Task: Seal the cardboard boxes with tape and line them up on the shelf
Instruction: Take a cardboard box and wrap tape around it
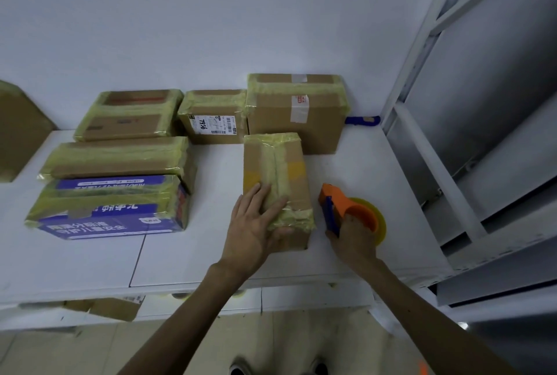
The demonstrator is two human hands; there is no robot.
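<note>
Your left hand (pixel 256 224) lies flat, fingers straight and spread, on the near end of the narrow taped box (pixel 278 172), which sits mid-way along the white shelf (pixel 187 257), toward the front edge. Your right hand (pixel 354 240) grips the orange tape dispenser (pixel 337 208) just right of that box. Left side: blue printed box (pixel 111 211), long box (pixel 117 157) behind. Back edge: flat box (pixel 129 115), labelled box (pixel 211 118), big box (pixel 295 115).
</note>
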